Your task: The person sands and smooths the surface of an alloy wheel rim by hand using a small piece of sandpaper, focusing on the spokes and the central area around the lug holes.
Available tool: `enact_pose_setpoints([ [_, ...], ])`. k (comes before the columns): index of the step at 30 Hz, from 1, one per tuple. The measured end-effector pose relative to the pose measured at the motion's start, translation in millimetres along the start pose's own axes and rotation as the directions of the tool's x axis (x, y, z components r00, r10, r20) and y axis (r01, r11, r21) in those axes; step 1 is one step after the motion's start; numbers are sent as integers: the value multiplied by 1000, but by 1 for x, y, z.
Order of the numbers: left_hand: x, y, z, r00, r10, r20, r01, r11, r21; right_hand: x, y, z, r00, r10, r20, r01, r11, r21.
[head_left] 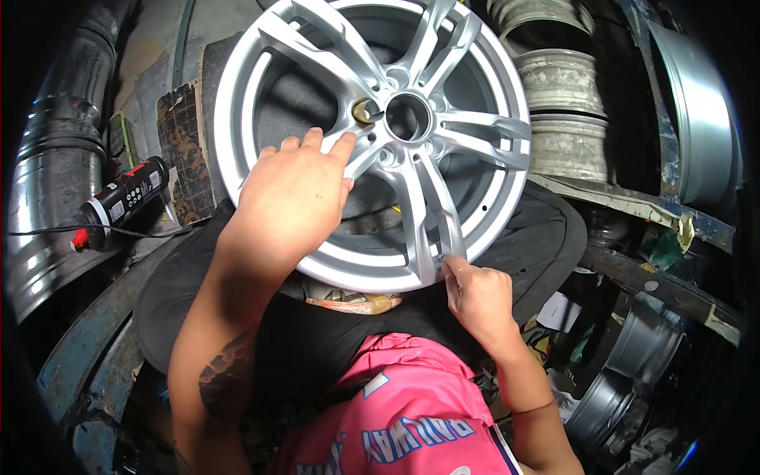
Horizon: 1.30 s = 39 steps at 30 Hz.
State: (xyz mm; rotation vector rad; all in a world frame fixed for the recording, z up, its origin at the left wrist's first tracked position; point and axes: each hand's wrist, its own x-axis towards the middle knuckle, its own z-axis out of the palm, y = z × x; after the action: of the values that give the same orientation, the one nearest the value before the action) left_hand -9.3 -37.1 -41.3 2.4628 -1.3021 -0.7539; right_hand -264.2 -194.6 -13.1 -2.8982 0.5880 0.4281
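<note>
The silver wheel point(467, 120) is lying towards two o'clock from the left hand point(291, 190), which is resting loosely spread on it, nearer the hub point(410, 143), while the right hand point(480, 297) is touching its five-thirty edge, any pinch there impossible to tell.

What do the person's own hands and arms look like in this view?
The left hand and right hand are ungloved, with bare forearms. A dark tattoo marks the left forearm. A pink top with blue-and-white lettering is worn.
</note>
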Motion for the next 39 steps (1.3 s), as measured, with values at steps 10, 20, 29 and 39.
enact_pose_setpoints([
  [10, -2, 0, 1, 1000, 6, -10, -6, 1000, 17, 1, 1, -1, 999, 25, -23, -23, 997, 69],
  [20, -2, 1, 4, 1000, 10, -25, -9, 999, 36, 1, -3, 3, 998, 46, -37, -44, 997, 63],
  [29, -2, 3, 2, 1000, 3, -19, -3, 999, 34, 1, -5, 11, 998, 46, -41, -38, 984, 174],
  [39, -4, 1, 3, 999, 7, -32, -6, 999, 34, 6, 2, 4, 989, 145, -5, -142, 975, 171],
])
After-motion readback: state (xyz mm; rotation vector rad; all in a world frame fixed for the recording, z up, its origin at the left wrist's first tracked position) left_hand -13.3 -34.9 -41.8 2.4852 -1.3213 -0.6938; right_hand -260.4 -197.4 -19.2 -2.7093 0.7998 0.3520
